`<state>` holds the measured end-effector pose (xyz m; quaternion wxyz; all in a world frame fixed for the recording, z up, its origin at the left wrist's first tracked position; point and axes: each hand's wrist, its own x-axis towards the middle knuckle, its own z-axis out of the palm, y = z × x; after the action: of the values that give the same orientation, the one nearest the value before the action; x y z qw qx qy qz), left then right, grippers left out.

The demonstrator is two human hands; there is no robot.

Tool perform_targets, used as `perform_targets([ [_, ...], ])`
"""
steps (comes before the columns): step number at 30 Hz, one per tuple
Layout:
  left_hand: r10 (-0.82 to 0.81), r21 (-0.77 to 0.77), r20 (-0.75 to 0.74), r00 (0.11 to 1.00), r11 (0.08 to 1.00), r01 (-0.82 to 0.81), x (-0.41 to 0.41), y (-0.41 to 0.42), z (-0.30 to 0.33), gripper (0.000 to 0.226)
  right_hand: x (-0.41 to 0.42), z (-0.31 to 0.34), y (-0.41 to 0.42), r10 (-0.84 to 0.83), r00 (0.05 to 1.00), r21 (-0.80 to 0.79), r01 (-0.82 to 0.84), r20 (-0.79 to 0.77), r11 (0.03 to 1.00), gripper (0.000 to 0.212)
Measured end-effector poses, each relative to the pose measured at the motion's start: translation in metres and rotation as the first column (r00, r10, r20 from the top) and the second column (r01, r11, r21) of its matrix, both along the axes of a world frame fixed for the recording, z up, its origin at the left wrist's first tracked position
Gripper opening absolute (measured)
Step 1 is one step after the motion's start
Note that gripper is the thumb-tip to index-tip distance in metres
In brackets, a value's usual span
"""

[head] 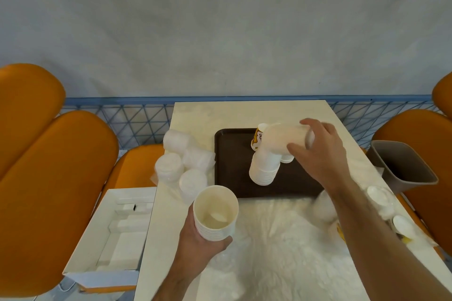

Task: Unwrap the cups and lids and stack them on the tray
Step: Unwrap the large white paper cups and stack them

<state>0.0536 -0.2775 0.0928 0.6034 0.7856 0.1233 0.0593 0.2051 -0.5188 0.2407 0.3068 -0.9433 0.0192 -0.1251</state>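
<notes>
Left hand (203, 239) around a cup stack (216, 212); beyond, right hand (322, 151) gripping cups (285, 140) over the tray (232, 154).

The paper cups (216, 212) look matt and smooth, with ribbed rims. The tray (232, 154) is dark brown plastic, finely textured. The lid stacks (181, 168) sit in thin glossy film. The surface (244, 115) is pale, smooth, marble-patterned.

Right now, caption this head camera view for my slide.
Left hand holds a cup stack; right hand lowers a blurred white stack over the brown tray.
</notes>
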Motion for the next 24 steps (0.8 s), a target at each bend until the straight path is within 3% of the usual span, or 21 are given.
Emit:
perform_targets([
  [5, 0.003, -0.009, -0.005, 1.0, 1.0, -0.003, 0.0, 0.0, -0.002, 0.097, 0.029, -0.001, 0.022, 0.043, 0.966, -0.006, -0.043, 0.255, 0.999, 0.064],
  [9, 0.006, 0.011, 0.016, 1.0, 1.0, -0.007, 0.001, 0.001, -0.003, 0.099, 0.049, -0.017, 0.029, 0.12, 0.967, -0.076, -0.106, 0.224, 0.991, 0.047],
  [12, 0.002, -0.004, 0.003, 1.0, 1.0, -0.002, 0.0, 0.002, -0.003, 0.101, 0.053, -0.045, 0.026, 0.221, 0.969, -0.126, -0.207, 0.11, 0.97, 0.039],
  [17, 0.01, -0.017, -0.021, 1.0, 1.0, -0.011, 0.0, 0.002, -0.001, 0.101, 0.047, -0.077, 0.015, 0.222, 0.974, -0.122, -0.216, 0.037, 0.969, 0.047],
  [20, 0.005, -0.024, -0.027, 1.0, 1.0, -0.005, 0.0, 0.001, 0.0, 0.099, 0.046, -0.072, 0.014, 0.214, 0.977, -0.208, -0.206, 0.012, 0.956, 0.053],
  [24, -0.002, -0.009, -0.012, 1.0, 1.0, 0.002, 0.001, 0.0, 0.001, 0.097, 0.015, -0.058, 0.029, 0.28, 0.957, -0.23, -0.255, 0.08, 0.939, 0.056],
])
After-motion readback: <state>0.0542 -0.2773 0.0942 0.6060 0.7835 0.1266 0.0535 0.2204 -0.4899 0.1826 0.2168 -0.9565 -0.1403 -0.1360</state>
